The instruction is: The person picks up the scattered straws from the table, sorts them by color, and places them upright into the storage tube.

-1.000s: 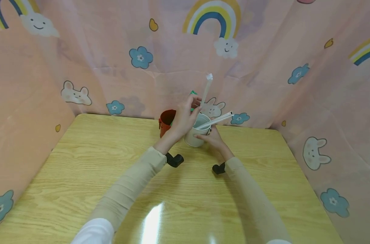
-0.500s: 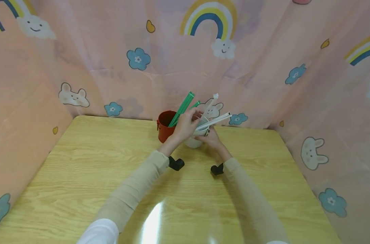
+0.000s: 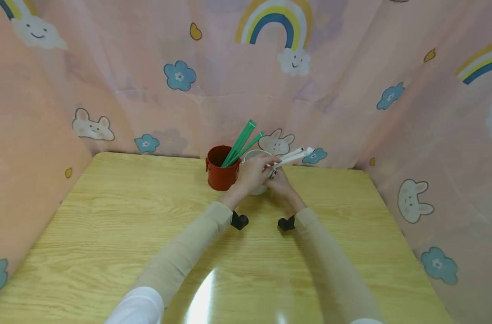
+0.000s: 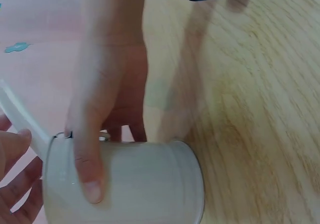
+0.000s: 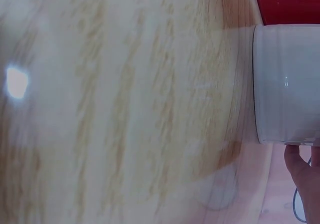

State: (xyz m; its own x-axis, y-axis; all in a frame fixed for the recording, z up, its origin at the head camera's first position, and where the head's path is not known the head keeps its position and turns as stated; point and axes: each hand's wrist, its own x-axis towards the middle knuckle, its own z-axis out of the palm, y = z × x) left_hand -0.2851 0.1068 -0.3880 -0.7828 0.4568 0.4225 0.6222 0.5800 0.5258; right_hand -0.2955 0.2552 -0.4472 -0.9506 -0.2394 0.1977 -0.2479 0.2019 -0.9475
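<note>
My left hand [image 3: 251, 173] reaches over the white bucket [image 4: 140, 184] and pinches a white wrapped straw at its right rim. Beside that straw, other white wrapped straws [image 3: 294, 155] lean out to the right. Their lower ends are hidden behind the hand. From the right side, my right hand [image 3: 282, 183] grips the bucket. Its thumb lies along the bucket's wall in the left wrist view, where the left hand's fingers [image 4: 14, 149] show at the edge beside a straw. The right wrist view shows the bucket's lower wall and a few fingertips below it.
A red bucket [image 3: 221, 178] stands close on the left of the white one, with several green wrapped straws [image 3: 238, 145] leaning in it. Both stand near the back edge of the wood-grain table [image 3: 120, 216]. A pink patterned curtain [image 3: 213, 108] hangs behind.
My left hand has lowered over the white bucket and tilted its upright straw down to the right, alongside the others. The green straws have come into fuller view. The right hand keeps its grip.
</note>
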